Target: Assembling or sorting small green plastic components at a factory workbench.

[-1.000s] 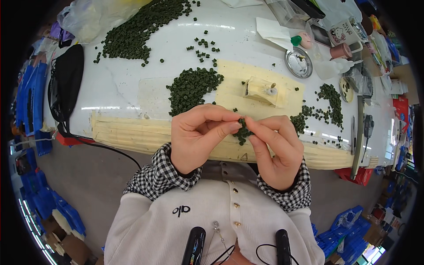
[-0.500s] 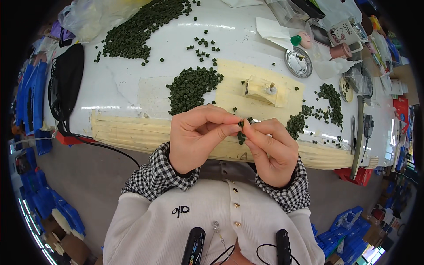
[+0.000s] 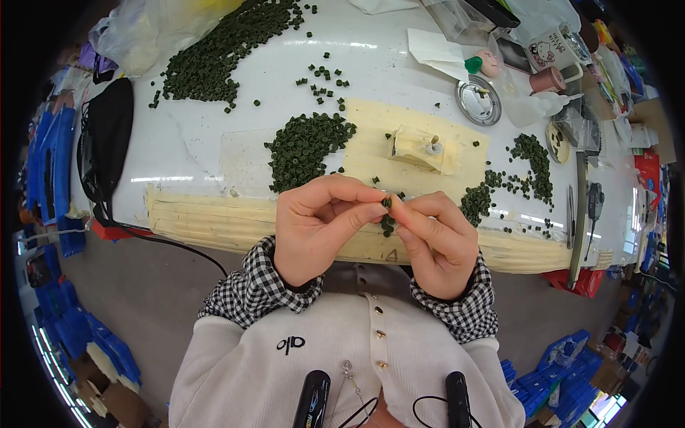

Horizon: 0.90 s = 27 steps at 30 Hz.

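Thumb and forefinger of my left hand (image 3: pixel 314 232) pinch a small dark green part (image 3: pixel 387 202), spool-like in shape, above the table's near edge. My right hand (image 3: pixel 441 246) meets it from the other side, curled, its forefinger tip against the same part. Fingertips hide much of it. More green pieces (image 3: pixel 387 227) show just below, between the hands. A heap of such parts (image 3: pixel 307 148) lies beyond my left hand. Past my right hand sits a cream block (image 3: pixel 417 148) with a small upright peg (image 3: pixel 434 143), on a yellowish sheet (image 3: pixel 371 143).
A larger green heap (image 3: pixel 214 64) spreads at the far left by a plastic bag (image 3: pixel 143 39). Other green parts (image 3: pixel 477 203) lie at right. A round metal dish (image 3: pixel 478 100), mug (image 3: pixel 556 53) and tweezers (image 3: pixel 570 214) are there too. A black bag (image 3: pixel 107 143) hangs left.
The whole view has shifted slightly. Both hands keep their places at the small green part, with only slight movement of the fingertips.
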Motion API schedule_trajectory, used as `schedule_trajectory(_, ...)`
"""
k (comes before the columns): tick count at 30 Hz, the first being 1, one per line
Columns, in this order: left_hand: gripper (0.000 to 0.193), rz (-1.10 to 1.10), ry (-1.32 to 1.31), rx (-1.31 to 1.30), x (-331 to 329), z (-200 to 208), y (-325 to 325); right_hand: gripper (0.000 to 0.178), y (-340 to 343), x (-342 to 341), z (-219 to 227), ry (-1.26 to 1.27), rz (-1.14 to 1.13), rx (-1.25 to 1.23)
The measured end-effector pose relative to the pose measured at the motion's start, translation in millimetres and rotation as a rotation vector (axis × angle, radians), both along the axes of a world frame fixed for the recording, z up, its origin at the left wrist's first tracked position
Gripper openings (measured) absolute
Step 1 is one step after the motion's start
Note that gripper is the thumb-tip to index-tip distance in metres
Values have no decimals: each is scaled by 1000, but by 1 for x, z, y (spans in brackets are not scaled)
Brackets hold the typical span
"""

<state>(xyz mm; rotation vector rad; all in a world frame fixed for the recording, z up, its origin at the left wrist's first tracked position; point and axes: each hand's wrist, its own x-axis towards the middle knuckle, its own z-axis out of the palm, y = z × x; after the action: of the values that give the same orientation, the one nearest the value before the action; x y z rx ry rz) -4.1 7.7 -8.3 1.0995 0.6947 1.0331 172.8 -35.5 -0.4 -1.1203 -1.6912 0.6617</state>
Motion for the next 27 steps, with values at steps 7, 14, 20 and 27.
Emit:
schedule_trajectory(7, 15, 2, 212, 211, -4, -1, 3, 29, -3, 11, 5, -11, -120, -41)
schedule_trajectory(14, 19, 71, 800, 733, -10, -6, 3, 8, 8, 82, -4, -409, -704, 56)
schedule_trajectory(20, 22, 44, 881, 866, -4, -9, 4, 6, 27, 95, -12, -715, -621, 34)
schedule_trajectory(27, 19, 315, 932, 845, -24, 0, 18, 4, 29, 94, -13, -721, -640, 6)
